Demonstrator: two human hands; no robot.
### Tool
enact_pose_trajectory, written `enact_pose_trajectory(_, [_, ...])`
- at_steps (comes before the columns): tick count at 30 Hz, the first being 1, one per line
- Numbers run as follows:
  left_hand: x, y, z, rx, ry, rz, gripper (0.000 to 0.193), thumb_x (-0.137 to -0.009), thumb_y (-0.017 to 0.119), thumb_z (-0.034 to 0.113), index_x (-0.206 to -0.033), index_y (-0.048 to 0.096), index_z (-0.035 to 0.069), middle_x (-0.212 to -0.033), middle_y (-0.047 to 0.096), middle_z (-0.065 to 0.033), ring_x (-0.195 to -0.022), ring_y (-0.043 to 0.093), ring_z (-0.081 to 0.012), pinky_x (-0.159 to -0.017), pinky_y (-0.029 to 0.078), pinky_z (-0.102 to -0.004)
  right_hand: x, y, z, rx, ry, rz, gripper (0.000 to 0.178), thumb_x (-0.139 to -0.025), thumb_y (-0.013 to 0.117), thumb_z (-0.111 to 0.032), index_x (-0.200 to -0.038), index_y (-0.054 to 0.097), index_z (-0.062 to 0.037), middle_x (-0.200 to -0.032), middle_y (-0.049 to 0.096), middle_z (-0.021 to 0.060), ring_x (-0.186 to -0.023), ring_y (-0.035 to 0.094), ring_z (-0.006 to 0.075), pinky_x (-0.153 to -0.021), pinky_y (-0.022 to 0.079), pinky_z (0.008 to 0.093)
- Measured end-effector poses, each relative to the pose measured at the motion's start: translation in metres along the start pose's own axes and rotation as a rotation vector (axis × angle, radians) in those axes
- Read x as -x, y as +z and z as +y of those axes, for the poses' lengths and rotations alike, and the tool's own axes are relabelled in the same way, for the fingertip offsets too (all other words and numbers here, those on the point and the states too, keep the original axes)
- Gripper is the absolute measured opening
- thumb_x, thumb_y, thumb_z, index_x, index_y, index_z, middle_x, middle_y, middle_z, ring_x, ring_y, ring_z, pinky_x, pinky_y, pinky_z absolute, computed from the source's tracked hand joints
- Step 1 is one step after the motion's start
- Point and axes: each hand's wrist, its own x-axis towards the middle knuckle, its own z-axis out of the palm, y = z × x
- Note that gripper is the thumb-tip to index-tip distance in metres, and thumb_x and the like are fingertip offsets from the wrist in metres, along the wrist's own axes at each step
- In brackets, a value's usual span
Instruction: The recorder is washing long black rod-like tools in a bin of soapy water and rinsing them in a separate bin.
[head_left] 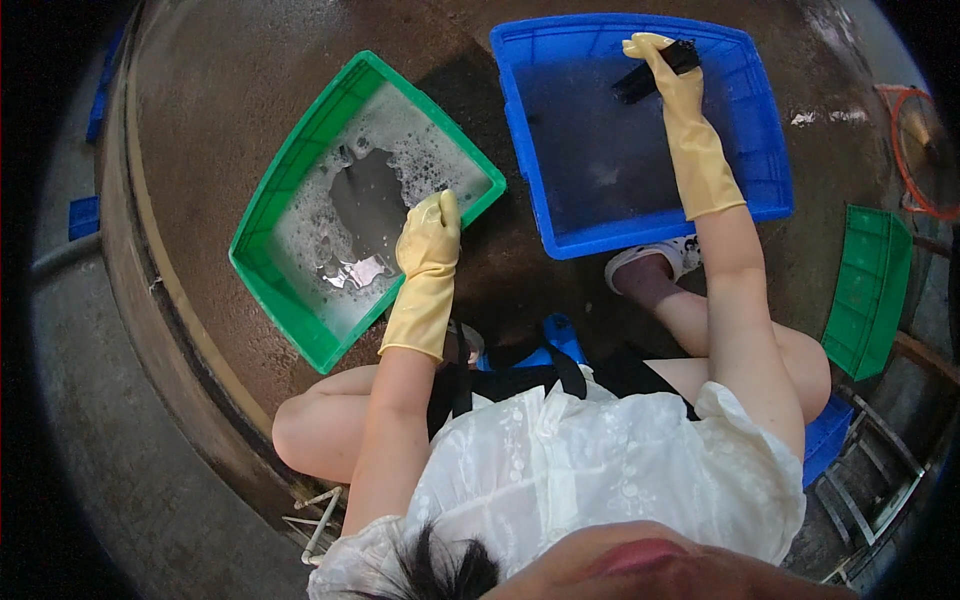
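Head view: long black piece (pixel 637 87), material unclear, in blue plastic tub's (pixel 660 237) far-right part, slanting up-right, gripped across by right yellow rubber-gloved hand (pixel 672 72); left yellow rubber-gloved hand (pixel 428 235) farther, curled at green plastic tub (pixel 315 135), grip unclear.

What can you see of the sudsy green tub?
The green tub is a bright, open, four-sided bin that looks like moulded plastic, with a raised rim. It sits upright, angled corner-forward, on the wet brown floor, left of the blue tub. Inside is grey, murky water with white suds around a bare central patch. The left gloved hand reaches across its near right rim; whether it touches the rim is unclear.
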Motion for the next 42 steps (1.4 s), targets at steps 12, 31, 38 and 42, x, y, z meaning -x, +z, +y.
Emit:
enact_pose_trajectory(12, [0.0, -0.004, 0.031, 0.271, 0.233, 0.198, 0.072, -0.088, 0.076, 0.034, -0.14, 0.051, -0.009, -0.141, 0.055, -0.0307, -0.132, 0.054, -0.042, -0.112, 0.042, -0.044, -0.025, 0.005, -0.119, -0.586, 0.402, -0.071, 0.016, -0.09, 0.077, -0.013, -0.096, 0.07, 0.0, -0.073, 0.066, 0.0048, -0.067, 0.066, 0.0207, -0.088, 0.06, 0.044])
enact_pose_trajectory(31, [-0.017, -0.034, -0.061, 0.914, -0.553, 0.104, 0.027, -0.093, 0.064, 0.004, -0.117, 0.052, 0.002, -0.078, 0.063, -0.0108, -0.057, 0.064, -0.0215, -0.048, 0.054, -0.0341, 0.053, 0.041, 0.001, 0.079, 0.257, -0.275, 0.024, -0.092, 0.074, -0.028, -0.105, 0.077, -0.008, -0.102, 0.075, 0.006, -0.097, 0.069, 0.0153, -0.091, 0.054, 0.0339])
enact_pose_trajectory(38, [-0.001, -0.028, -0.097, -0.226, -0.171, 0.448, 0.053, -0.091, 0.075, 0.022, -0.131, 0.055, -0.006, -0.122, 0.067, -0.0236, -0.11, 0.067, -0.0353, -0.095, 0.054, -0.0429, 0.061, 0.008, -0.006, 1.183, 0.151, -0.63, 0.085, -0.083, 0.077, -0.048, -0.146, 0.049, 0.0022, -0.15, 0.049, 0.0261, -0.142, 0.047, 0.0345, -0.118, 0.037, 0.042])
enact_pose_trajectory(42, [-0.011, -0.008, -0.022, 0.168, 0.311, 0.16, 0.059, -0.091, 0.074, 0.03, -0.138, 0.053, -0.001, -0.133, 0.062, -0.0258, -0.125, 0.059, -0.0414, -0.103, 0.048, -0.0445, 0.072, 0.028, -0.01, 1.602, 0.057, -0.961, 0.105, -0.077, 0.086, -0.043, -0.157, 0.032, -0.0037, -0.166, 0.024, 0.0218, -0.153, 0.029, 0.0322, -0.124, 0.027, 0.0455])
